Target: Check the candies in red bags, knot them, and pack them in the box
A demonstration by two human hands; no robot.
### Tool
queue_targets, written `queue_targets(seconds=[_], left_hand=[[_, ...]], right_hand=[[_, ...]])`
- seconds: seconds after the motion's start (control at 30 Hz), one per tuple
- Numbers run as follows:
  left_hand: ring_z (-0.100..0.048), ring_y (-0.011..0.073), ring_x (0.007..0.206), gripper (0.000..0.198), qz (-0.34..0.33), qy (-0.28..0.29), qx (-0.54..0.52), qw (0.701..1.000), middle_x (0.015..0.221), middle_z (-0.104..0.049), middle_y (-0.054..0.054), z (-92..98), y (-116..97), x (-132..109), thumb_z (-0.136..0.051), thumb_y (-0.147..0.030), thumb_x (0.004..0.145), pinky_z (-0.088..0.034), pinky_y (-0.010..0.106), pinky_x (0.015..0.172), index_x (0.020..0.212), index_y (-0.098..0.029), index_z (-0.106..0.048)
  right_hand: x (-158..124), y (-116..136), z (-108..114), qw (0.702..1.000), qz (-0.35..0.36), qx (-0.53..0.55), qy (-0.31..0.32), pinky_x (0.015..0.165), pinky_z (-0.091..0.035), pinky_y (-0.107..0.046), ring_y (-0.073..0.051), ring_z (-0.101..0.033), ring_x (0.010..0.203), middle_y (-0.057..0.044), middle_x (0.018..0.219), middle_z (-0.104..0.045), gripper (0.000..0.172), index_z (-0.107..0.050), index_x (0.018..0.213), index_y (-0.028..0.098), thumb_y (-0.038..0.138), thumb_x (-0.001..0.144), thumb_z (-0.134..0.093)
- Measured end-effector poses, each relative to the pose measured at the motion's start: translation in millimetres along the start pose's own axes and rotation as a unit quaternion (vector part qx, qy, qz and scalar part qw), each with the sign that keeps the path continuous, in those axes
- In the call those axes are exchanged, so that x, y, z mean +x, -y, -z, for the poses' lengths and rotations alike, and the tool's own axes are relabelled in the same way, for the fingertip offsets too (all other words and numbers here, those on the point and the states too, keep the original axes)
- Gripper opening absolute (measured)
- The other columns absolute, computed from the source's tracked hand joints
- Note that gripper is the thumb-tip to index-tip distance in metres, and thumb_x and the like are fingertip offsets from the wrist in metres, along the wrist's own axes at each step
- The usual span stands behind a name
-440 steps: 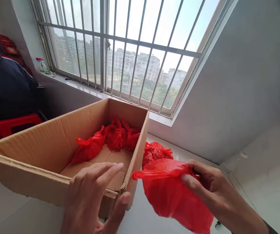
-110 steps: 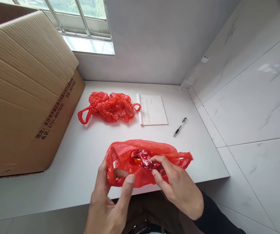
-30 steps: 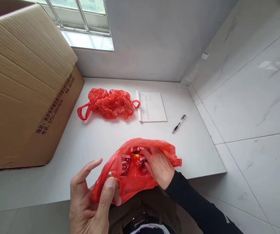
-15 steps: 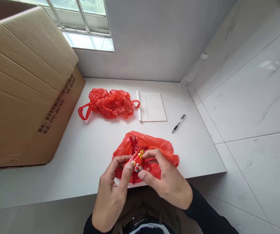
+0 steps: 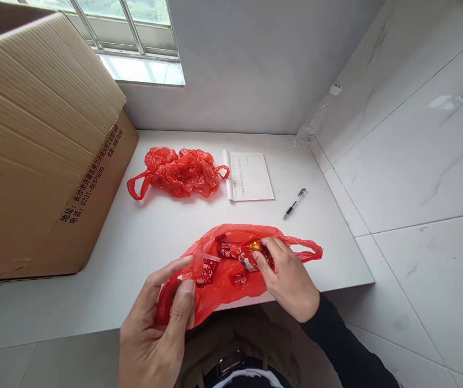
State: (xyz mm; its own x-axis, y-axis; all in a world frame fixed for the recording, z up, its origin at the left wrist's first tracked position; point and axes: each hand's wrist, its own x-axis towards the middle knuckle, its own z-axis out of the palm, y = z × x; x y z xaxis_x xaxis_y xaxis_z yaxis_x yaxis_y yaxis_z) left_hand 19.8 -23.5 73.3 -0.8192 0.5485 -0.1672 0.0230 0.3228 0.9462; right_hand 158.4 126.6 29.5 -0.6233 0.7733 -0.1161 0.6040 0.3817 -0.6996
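Note:
An open red plastic bag (image 5: 217, 296) lies at the table's front edge, with several red wrapped sweets inside. My left hand (image 5: 156, 318) is closed around the bag's left side, thumb and fingers gripping the film. Inside the bag, my right hand (image 5: 290, 280) pinches a shiny red-and-gold wrapped sweet (image 5: 247, 258), which is partly covered by the fingers. Between the hands sits a red sweet packet with white print (image 5: 208, 270). A smaller red sweet (image 5: 238, 278) rests near the bag's front side. The bag's loop handle (image 5: 310, 252) sticks out to the right.
A second crumpled red bag (image 5: 183, 172) lies farther back, touching or close to a notepad (image 5: 251, 177) with writing. A black pen (image 5: 294, 204) lies to its right. One clear bottle (image 5: 312, 126) stands in the far corner. A large cardboard box (image 5: 54, 161) occupies the left.
The red-and-gold sweet has moved right and down into the bag with my right hand. My left hand has left it, moved left, and taken hold of the bag's side, stretching it wider.

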Motion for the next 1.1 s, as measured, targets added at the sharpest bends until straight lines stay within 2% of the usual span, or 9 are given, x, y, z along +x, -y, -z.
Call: queue_targets(seconds=[0.2, 0.27, 0.43, 0.57, 0.7, 0.77, 0.93, 1.0, 1.1], left_hand=[[-0.046, 0.0121, 0.061, 0.021, -0.011, 0.003, -0.006, 1.0, 0.079, -0.063, -0.002, -3.7, 0, -6, -0.067, -0.041, 0.088, -0.039, 0.027, 0.059, 0.105, -0.03, -0.074], [-0.045, 0.0116, 0.059, 0.022, -0.006, 0.004, -0.003, 1.0, 0.078, -0.063, -0.003, -4.9, 0, -6, -0.067, -0.042, 0.088, -0.037, 0.027, 0.057, 0.105, -0.03, -0.074], [-0.042, 0.0133, 0.059, 0.024, 0.002, 0.009, 0.001, 1.0, 0.066, -0.054, -0.004, -3.9, 1, -6, -0.067, -0.043, 0.087, -0.037, 0.027, 0.057, 0.106, -0.029, -0.073], [-0.037, 0.0125, 0.057, 0.023, 0.007, 0.012, 0.005, 1.0, 0.063, -0.049, -0.005, -2.1, 3, -3, -0.066, -0.044, 0.088, -0.036, 0.027, 0.057, 0.105, -0.03, -0.073], [-0.034, 0.0126, 0.057, 0.028, 0.03, 0.056, 0.03, 0.998, 0.059, -0.041, -0.005, -3.2, 5, 3, -0.064, -0.047, 0.089, -0.031, 0.027, 0.056, 0.106, -0.027, -0.073], [-0.031, 0.0123, 0.056, 0.028, 0.038, 0.072, 0.041, 0.996, 0.058, -0.038, -0.006, -4.7, 5, 4, -0.064, -0.047, 0.089, -0.028, 0.027, 0.055, 0.106, -0.027, -0.073], [-0.034, 0.012, 0.055, 0.021, -0.007, 0.011, 0.049, 0.999, 0.059, -0.042, -0.006, -6.3, 1, -2, -0.064, -0.042, 0.089, -0.032, 0.026, 0.055, 0.103, -0.03, -0.074], [-0.036, 0.0123, 0.056, 0.019, -0.018, -0.003, 0.046, 0.999, 0.059, -0.043, -0.006, -6.3, 0, -4, -0.065, -0.04, 0.089, -0.033, 0.026, 0.055, 0.102, -0.03, -0.074], [-0.036, 0.0124, 0.055, 0.019, -0.019, -0.001, 0.037, 0.999, 0.06, -0.045, -0.005, -6.4, 0, -7, -0.066, -0.039, 0.088, -0.034, 0.026, 0.054, 0.102, -0.029, -0.074]], right_hand=[[8, 6, -11, 0.995, 0.038, 0.02, 0.093, 0.096, -0.05, -0.039, -0.026, -0.063, 0.112, -0.011, 0.12, -0.068, 0.034, -0.059, 0.128, 0.017, 0.028, 0.103, -0.039], [15, 7, -20, 0.994, 0.038, -0.045, 0.089, 0.095, -0.05, -0.042, -0.028, -0.063, 0.112, -0.014, 0.122, -0.066, 0.038, -0.057, 0.134, 0.017, 0.022, 0.102, -0.036], [35, 3, -40, 0.985, 0.042, -0.136, 0.095, 0.089, -0.049, -0.05, -0.036, -0.061, 0.104, -0.02, 0.118, -0.061, 0.027, -0.064, 0.115, 0.012, 0.013, 0.091, -0.051], [35, -1, -36, 0.991, 0.052, -0.076, 0.097, 0.091, -0.051, -0.039, -0.025, -0.064, 0.101, -0.01, 0.109, -0.065, 0.017, -0.06, 0.105, 0.017, 0.011, 0.091, -0.052], [23, 0, -17, 0.981, 0.032, 0.155, 0.111, 0.08, -0.056, -0.027, -0.016, -0.067, 0.09, -0.003, 0.101, -0.068, 0.013, -0.054, 0.108, 0.021, 0.028, 0.097, -0.052], [18, 1, -11, 0.973, 0.008, 0.199, 0.114, 0.08, -0.056, -0.03, -0.017, -0.068, 0.09, -0.004, 0.1, -0.07, 0.017, -0.057, 0.111, 0.021, 0.029, 0.098, -0.05], [21, 9, -22, 0.99, 0.032, -0.112, 0.075, 0.091, -0.051, -0.041, -0.028, -0.066, 0.107, -0.014, 0.121, -0.067, 0.036, -0.061, 0.129, 0.019, 0.02, 0.098, -0.042], [33, 17, -37, 0.985, 0.031, -0.151, 0.073, 0.084, -0.052, -0.04, -0.029, -0.067, 0.104, -0.014, 0.121, -0.067, 0.039, -0.057, 0.135, 0.02, 0.023, 0.1, -0.041], [55, 25, -60, 0.988, 0.004, -0.143, 0.062, 0.079, -0.052, -0.038, -0.029, -0.068, 0.099, -0.015, 0.113, -0.069, 0.032, -0.061, 0.124, 0.016, 0.032, 0.1, -0.046]])
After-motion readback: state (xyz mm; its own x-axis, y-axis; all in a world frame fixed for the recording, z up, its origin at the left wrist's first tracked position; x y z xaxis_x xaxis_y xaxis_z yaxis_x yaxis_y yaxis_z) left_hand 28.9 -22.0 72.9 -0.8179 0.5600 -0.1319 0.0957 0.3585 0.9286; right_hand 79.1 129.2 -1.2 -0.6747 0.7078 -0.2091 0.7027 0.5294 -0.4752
